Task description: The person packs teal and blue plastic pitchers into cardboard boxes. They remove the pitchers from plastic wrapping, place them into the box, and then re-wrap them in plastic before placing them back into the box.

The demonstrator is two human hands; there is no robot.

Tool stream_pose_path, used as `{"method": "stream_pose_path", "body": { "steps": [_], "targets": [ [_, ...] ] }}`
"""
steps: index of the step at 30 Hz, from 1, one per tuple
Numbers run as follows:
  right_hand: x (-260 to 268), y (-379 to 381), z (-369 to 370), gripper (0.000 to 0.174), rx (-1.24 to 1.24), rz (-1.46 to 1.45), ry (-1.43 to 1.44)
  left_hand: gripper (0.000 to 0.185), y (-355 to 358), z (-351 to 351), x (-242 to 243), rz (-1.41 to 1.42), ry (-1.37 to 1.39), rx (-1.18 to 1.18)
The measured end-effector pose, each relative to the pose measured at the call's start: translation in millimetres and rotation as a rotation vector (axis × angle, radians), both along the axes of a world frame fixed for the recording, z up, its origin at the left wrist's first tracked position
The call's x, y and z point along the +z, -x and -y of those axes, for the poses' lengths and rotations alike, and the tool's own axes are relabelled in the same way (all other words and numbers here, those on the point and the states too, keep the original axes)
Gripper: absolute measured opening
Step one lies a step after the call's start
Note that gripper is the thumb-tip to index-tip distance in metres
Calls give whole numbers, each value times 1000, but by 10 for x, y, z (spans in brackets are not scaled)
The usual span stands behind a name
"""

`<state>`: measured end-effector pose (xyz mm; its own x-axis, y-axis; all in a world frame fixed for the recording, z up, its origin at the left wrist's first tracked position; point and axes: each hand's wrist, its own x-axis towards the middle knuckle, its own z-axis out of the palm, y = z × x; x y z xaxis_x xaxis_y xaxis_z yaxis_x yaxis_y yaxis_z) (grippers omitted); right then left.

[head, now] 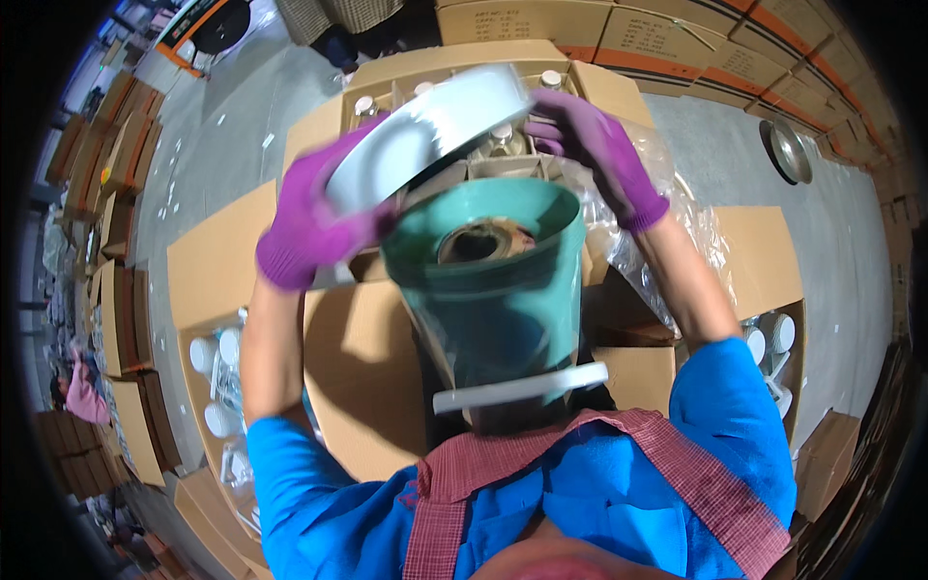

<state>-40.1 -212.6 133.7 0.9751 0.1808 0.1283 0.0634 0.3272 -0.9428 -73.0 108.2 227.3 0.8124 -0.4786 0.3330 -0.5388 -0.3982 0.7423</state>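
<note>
Both hands wear purple knit gloves. My left hand (319,210) grips the lower left end of a blurred, pale round object (442,130), tilted above a green plastic bucket (493,290); its exact kind is unclear. My right hand (591,148) is by the object's upper right end, fingers bent; whether it touches is unclear. A roll of tape (486,239) seems to lie inside the bucket. A white bar-like piece (520,388) crosses the bucket's lower front. Beyond, a divided cardboard carton (464,61) holds glass bottles with white caps (502,134).
Open cartons with white-capped containers stand at the left (228,341) and right (779,333). Clear plastic wrap (645,239) hangs near my right forearm. Stacked cartons (652,47) line the back. A metal bowl (789,151) lies on the floor. A person in pink (85,395) is far left.
</note>
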Motion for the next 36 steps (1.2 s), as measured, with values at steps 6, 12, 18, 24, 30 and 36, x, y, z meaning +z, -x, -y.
{"method": "stream_pose_path", "body": {
  "steps": [6, 12, 18, 24, 30, 36],
  "targets": [
    [-101, 259, -464, 66, 349, 84, -356, 59, 98, 394, 149, 184, -147, -435],
    [272, 635, -283, 65, -134, 732, 371, 71, 623, 616, 154, 315, -178, -27],
    [100, 753, -331, 76, -223, 745, 324, 56, 688, 672, -208, 431, -15, 82],
    [-21, 655, -488, 42, -269, 704, 218, 57, 687, 657, -186, 673, -82, 91],
    [245, 893, -554, 29, -394, 738, 297, 56, 723, 675, -118, 514, -75, 108],
    [405, 547, -400, 56, -302, 549, -19, 35, 458, 321, -412, 136, 412, 157]
  ]
}}
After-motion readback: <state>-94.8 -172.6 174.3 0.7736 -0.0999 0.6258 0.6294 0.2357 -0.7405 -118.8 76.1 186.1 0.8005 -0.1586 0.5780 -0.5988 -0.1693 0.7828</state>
